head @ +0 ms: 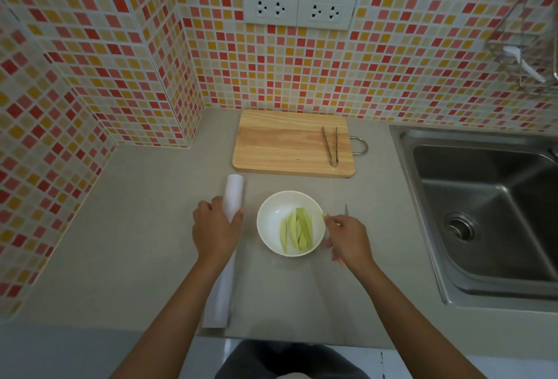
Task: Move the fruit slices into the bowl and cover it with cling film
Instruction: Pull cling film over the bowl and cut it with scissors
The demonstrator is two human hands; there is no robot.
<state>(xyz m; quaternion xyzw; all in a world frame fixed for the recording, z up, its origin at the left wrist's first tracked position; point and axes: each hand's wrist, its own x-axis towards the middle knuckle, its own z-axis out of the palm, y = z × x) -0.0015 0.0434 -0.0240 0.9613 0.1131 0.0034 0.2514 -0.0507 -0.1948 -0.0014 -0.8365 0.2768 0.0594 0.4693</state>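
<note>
Left hand [216, 229] grips cling film roll [225, 258] beside bowl [267, 218].

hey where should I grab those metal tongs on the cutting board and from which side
Take the tongs across both arms near the middle, coming straight down from above. They lie flat on the wooden cutting board, so only the top is free. The joined end points toward you and the tips spread toward the wall; squeezing mid-length closes them, and the right hand is on that side.
</note>
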